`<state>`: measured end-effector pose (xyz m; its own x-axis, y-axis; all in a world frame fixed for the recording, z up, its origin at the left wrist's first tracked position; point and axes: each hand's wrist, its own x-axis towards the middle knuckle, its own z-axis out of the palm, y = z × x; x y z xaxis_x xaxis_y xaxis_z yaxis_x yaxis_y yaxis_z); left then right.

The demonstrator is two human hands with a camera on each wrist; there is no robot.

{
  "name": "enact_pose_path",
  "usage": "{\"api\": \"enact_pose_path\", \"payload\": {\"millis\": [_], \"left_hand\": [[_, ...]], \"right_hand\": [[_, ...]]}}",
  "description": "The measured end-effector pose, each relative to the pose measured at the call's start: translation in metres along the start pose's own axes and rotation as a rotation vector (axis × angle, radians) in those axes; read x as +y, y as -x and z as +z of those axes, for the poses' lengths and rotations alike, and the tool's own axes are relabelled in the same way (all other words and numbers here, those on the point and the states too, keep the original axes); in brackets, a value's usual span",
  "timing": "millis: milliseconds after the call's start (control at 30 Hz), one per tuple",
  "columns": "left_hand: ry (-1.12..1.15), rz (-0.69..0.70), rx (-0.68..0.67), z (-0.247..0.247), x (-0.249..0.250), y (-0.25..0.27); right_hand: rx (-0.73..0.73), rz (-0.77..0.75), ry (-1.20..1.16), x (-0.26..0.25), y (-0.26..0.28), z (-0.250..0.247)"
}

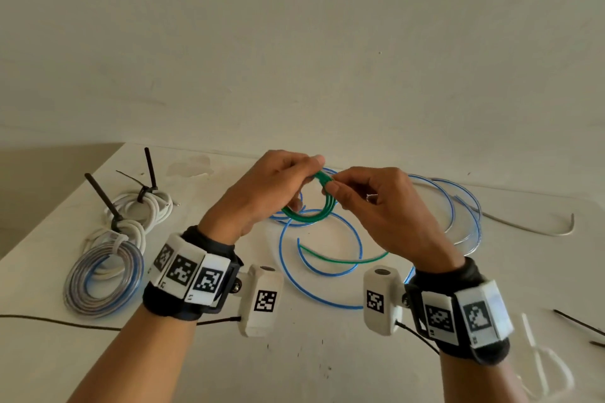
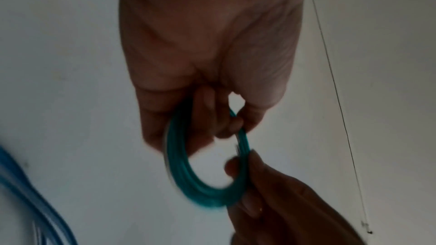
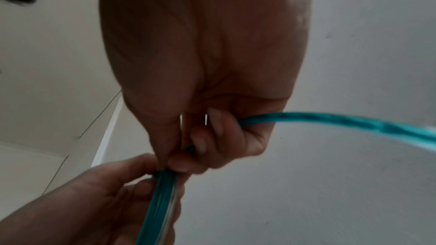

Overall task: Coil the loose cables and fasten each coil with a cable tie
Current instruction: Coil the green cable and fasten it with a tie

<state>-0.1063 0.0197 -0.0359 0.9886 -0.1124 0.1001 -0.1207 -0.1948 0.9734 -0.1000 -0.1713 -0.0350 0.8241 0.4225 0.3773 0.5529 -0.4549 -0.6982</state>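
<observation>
A glossy green cable (image 1: 309,214), thin and translucent, is wound into a few round loops held above the white surface (image 1: 294,353). The left hand (image 1: 262,193) has its grip curled round the top of the coil, thumb and fingertips pinching the bundled strands; in the left wrist view the loops hang below its fingers (image 2: 207,118). The right hand (image 1: 376,203) pinches the same strands just beside the left grip, its thumb and forefinger pressed on the cable, and the free tail runs out through its curled fingers (image 3: 212,137) and trails down onto the surface below both grips. Loose blue cable (image 1: 322,258) lies in wide curves beneath and to the right of the hands. Well left of the left grip sit white cable coils (image 1: 144,209) cinched with stiff black cable ties (image 1: 101,196), and a clear-and-blue coil (image 1: 101,281) with a white tie.
</observation>
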Motion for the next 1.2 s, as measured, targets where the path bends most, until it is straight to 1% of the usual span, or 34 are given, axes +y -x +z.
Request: {"api": "enact_pose_path", "payload": {"millis": [33, 100, 200, 300, 400, 467, 533, 600, 667, 767, 867, 967, 1100, 1133, 1200], "left_hand": [[0.012, 0.037, 0.034, 0.001, -0.001, -0.001], [0.113, 0.093, 0.128, 0.003, 0.0, -0.003], [0.378, 0.082, 0.265, 0.004, 0.008, -0.005], [0.568, 0.074, 0.316, 0.01, 0.015, -0.003], [0.628, 0.095, 0.366, 0.018, 0.015, -0.001], [0.615, 0.087, 0.352, 0.018, 0.015, -0.001], [0.555, 0.044, 0.27, 0.01, 0.015, 0.0], [0.419, -0.005, 0.17, 0.001, 0.014, 0.001], [0.279, -0.023, 0.101, -0.004, 0.014, 0.003], [0.107, 0.01, 0.035, -0.008, 0.01, 0.004], [-0.023, 0.017, -0.02, -0.009, 0.003, 0.003], [-0.08, 0.05, -0.035, -0.008, 0.002, 0.005], [-0.178, 0.073, -0.107, -0.01, 0.003, 0.007], [-0.16, 0.091, -0.099, -0.01, 0.002, 0.006], [-0.075, 0.132, -0.018, -0.01, -0.001, 0.003]], "right_hand": [[0.032, 0.0, -0.015, -0.001, -0.001, 0.001], [0.113, 0.006, -0.066, -0.001, -0.002, 0.003], [0.16, 0.0, -0.152, -0.001, -0.004, 0.006], [0.191, 0.011, -0.269, -0.004, -0.006, 0.018], [0.253, 0.001, -0.309, -0.011, -0.005, 0.03], [0.279, -0.009, -0.254, -0.012, -0.004, 0.029], [0.26, -0.003, -0.191, -0.009, -0.004, 0.021], [0.181, 0.004, -0.111, -0.006, -0.003, 0.011], [0.091, -0.005, -0.035, -0.004, -0.001, 0.003], [-0.015, -0.024, 0.016, -0.004, 0.002, -0.003], [-0.069, -0.025, 0.068, -0.005, 0.003, -0.003], [-0.081, -0.019, 0.072, -0.006, 0.003, -0.001], [-0.074, -0.032, 0.039, -0.004, 0.002, 0.001], [-0.048, -0.032, 0.02, -0.003, 0.002, 0.003], [0.049, -0.022, -0.039, 0.0, 0.0, 0.006]]}}
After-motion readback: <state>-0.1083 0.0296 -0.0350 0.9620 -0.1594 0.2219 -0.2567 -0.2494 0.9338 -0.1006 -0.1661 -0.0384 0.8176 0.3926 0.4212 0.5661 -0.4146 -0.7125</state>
